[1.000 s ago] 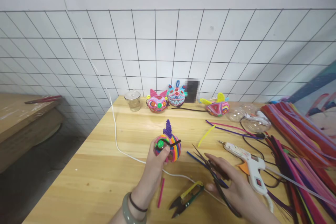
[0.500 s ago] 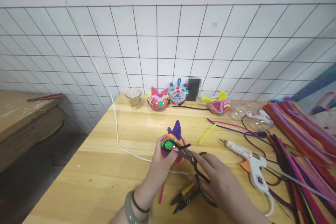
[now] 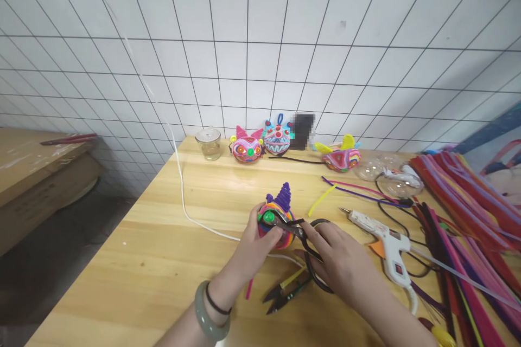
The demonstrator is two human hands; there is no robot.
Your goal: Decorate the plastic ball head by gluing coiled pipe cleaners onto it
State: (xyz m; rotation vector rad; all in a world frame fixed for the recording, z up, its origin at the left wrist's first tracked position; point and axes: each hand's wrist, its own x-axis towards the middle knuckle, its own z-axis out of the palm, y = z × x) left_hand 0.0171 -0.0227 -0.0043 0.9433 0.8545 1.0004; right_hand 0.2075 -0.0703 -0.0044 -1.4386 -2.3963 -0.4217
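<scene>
My left hand (image 3: 258, 238) is closed around a round ornament (image 3: 290, 239) covered in coloured fuzzy strips, with a purple horn (image 3: 285, 198) on top and a green round eye (image 3: 268, 217). A short black strip (image 3: 297, 222) sticks out at its right side. My right hand (image 3: 342, 260) grips black-handled scissors (image 3: 300, 232) by the loops. Their blades lie against the ornament's front, at the black strip beside my left thumb; whether they cut into it I cannot tell. Below the ornament, dark pointed snips (image 3: 285, 299) lie on the table.
A white glue gun (image 3: 388, 244) lies right of my right hand, near bundles of fuzzy strips (image 3: 459, 190). Three finished-looking ornaments, including a pink-eared one (image 3: 247, 150), stand at the back beside a glass cup (image 3: 209, 146). A white cord (image 3: 185, 209) crosses the wooden table.
The view has tilted down and shifted slightly. Both hands keep their holds; the scissor blades have shifted a little on the ornament, closer to the green eye and black strip.
</scene>
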